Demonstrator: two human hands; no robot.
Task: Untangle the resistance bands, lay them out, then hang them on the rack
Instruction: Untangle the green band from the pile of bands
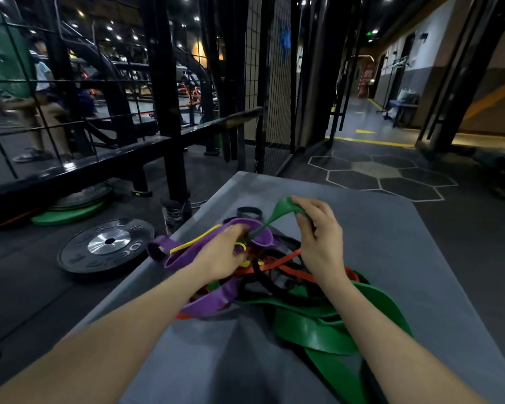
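Note:
A tangle of resistance bands lies on a grey mat (pixel 376 243): a wide green band (pixel 312 325), a wide purple band (pixel 187 252), a thin yellow band (pixel 193 242), a red band (pixel 292 272) and black bands (pixel 260 275). My right hand (pixel 318 237) pinches a loop of the green band and lifts it above the pile, so the strip stretches down to the knot. My left hand (pixel 222 252) grips the purple band at the knot, with the yellow band looped by its fingers. The black rack (pixel 164 97) with a wire grid stands behind the mat.
A black weight plate (pixel 105 246) lies on the floor left of the mat, with green and black plates (pixel 70 211) behind it. A small black loop (pixel 248 212) sits at the mat's far side. A person stands far left behind the grid. A corridor opens to the right.

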